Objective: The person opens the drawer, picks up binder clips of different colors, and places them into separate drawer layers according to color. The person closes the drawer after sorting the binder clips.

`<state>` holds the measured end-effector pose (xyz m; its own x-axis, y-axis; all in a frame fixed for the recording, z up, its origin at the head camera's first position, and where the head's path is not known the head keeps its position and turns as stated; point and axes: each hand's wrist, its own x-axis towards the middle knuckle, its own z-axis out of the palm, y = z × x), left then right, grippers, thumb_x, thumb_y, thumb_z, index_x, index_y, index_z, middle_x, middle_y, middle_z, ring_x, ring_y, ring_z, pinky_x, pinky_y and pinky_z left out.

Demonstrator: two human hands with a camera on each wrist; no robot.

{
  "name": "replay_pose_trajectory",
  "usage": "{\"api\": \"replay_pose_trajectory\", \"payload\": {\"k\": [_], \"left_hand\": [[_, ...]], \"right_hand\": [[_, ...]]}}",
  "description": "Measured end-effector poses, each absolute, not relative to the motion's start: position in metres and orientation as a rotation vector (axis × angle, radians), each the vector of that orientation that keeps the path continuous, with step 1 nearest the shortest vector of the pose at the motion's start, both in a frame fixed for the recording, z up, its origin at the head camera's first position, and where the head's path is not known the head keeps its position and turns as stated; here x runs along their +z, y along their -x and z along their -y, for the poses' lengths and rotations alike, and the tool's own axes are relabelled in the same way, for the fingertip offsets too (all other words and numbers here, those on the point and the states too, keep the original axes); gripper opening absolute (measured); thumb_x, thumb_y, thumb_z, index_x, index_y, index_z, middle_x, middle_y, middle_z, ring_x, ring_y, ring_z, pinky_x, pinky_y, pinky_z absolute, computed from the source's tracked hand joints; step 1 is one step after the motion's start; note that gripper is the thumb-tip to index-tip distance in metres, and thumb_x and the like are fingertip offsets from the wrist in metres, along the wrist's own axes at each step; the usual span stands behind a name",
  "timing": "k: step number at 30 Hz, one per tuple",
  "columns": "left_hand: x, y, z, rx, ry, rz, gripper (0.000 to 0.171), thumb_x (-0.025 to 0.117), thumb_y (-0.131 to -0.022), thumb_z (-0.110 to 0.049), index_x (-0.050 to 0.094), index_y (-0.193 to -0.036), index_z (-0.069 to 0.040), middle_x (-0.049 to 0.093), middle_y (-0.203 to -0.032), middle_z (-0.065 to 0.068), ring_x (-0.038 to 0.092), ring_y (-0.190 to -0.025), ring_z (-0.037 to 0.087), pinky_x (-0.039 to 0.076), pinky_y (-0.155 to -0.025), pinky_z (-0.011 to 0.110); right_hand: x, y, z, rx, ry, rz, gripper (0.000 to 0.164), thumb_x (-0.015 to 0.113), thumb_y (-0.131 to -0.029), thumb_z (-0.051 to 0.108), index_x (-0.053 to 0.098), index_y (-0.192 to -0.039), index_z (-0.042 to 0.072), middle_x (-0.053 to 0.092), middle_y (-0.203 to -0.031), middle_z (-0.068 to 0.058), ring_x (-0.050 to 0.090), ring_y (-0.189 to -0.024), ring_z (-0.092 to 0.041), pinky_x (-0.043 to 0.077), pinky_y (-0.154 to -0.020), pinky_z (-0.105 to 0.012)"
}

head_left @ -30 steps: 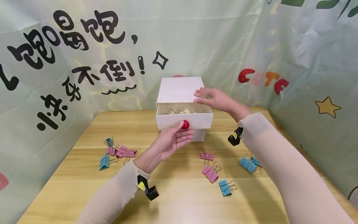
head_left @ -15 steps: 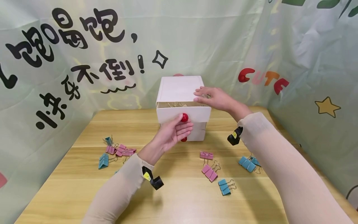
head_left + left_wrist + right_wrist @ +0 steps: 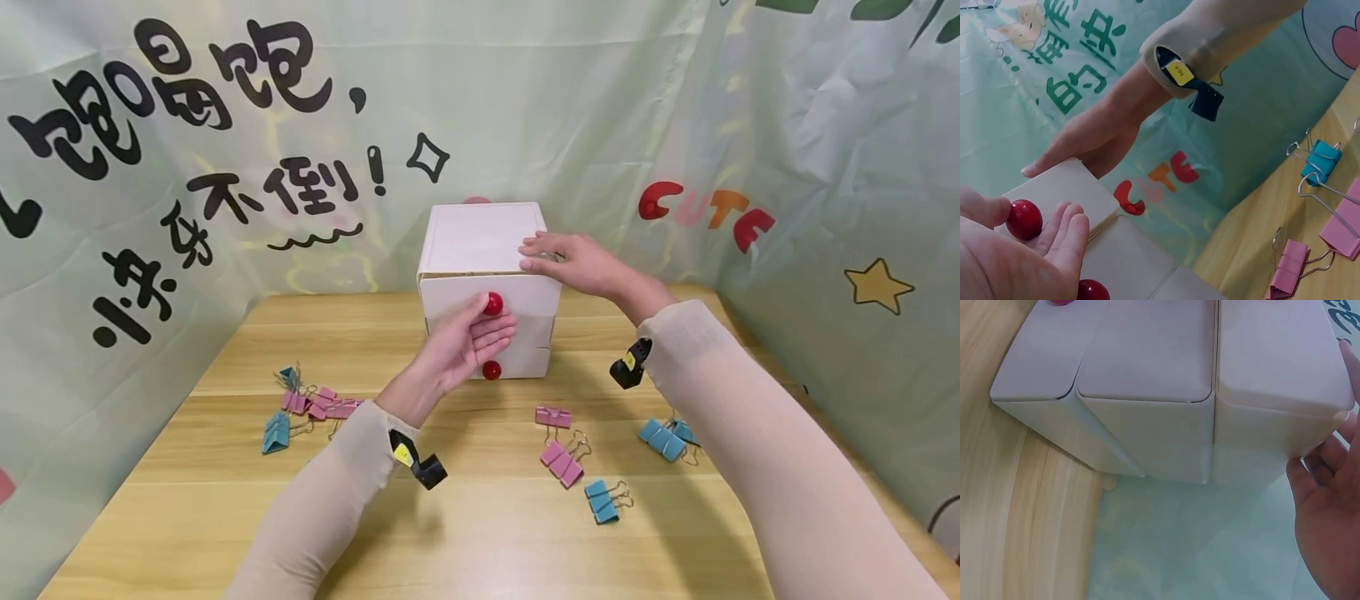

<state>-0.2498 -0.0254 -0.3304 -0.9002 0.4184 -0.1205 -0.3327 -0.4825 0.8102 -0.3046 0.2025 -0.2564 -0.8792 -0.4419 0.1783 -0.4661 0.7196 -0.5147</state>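
Observation:
A white drawer box [image 3: 487, 237] stands at the back of the table. Its top drawer front [image 3: 450, 292] is almost flush, with a thin gap along the upper edge. My left hand [image 3: 465, 346] is at that drawer's red knob [image 3: 492, 304]; the thumb touches the knob's side while the fingers stretch out straight beside it, palm showing. On the box's top right edge rests my right hand [image 3: 577, 262], fingers extended over the lid. In the right wrist view, that hand [image 3: 1329, 487] lies against the upper corner. A lower red knob [image 3: 491, 369] shows beneath the left hand.
Pink and blue binder clips [image 3: 277, 432] lie in a group at left. More pink clips [image 3: 562, 464] and a blue clip [image 3: 602, 502] lie front right, with other blue clips [image 3: 663, 439] by the right sleeve. A printed cloth [image 3: 585, 125] hangs close behind the box.
The top drawer has slid back into the box, hiding the pale clips seen inside it. My left hand has moved forward and up with the knob; the right hand has stayed in place.

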Motion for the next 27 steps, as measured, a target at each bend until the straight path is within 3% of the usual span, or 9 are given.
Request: {"api": "replay_pose_trajectory", "payload": {"k": [12,27], "left_hand": [[-0.329,0.259,0.023,2.383,-0.106,-1.263,0.039,0.057,-0.100,-0.034,0.059,-0.121,-0.001,0.066,-0.117,0.019,0.053,-0.124,0.036,0.052,-0.093,0.035],[-0.340,0.253,0.028,2.331,-0.096,-1.319,0.041,0.055,-0.100,-0.036,0.059,-0.116,0.002,0.067,-0.105,0.013,0.051,-0.125,0.037,0.051,-0.094,0.034]], "right_hand": [[-0.258,0.304,-0.205,0.883,-0.757,2.865,0.056,0.059,-0.095,0.049,0.058,-0.137,0.012,0.046,-0.148,-0.003,0.026,-0.145,-0.019,0.022,-0.116,-0.045],[-0.256,0.304,-0.203,0.914,-0.742,2.854,0.059,0.062,-0.092,0.052,0.059,-0.137,0.013,0.046,-0.148,-0.001,0.026,-0.145,-0.019,0.023,-0.116,-0.046]]}}
